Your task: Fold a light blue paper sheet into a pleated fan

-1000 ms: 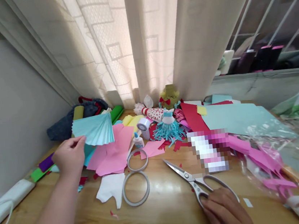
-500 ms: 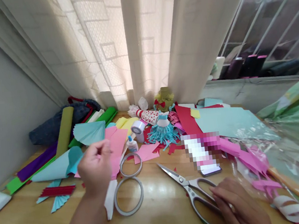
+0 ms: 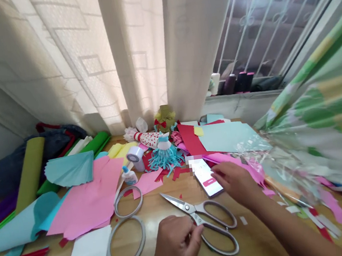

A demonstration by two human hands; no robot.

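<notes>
My left hand [image 3: 178,241] is closed, knuckles up, just left of the large metal scissors [image 3: 194,213]. Its thumb lies by the scissors' lower handle; nothing shows between the fingers. Over the right edge of a lit phone [image 3: 209,183] is my right hand [image 3: 235,180], its fingers bunched with the tips at the screen. Whether they touch the glass I cannot tell. The scissors lie flat, blades together and pointing to the upper left. Two tape rolls, a smaller one [image 3: 114,207] and a larger one [image 3: 109,252], lie left of my left hand.
A glue bottle [image 3: 129,176], pink paper [image 3: 86,196] and a cut white piece [image 3: 83,255] are on the left. Behind stand a blue fringed paper figure [image 3: 165,153] and a polka-dot wrapped cone [image 3: 149,139]. Clear plastic wrap [image 3: 256,163] and paper scraps cover the right side.
The view has turned right. My right hand has left the scissors' handles and reached the phone. My left hand has moved from over the pink paper down beside the scissors.
</notes>
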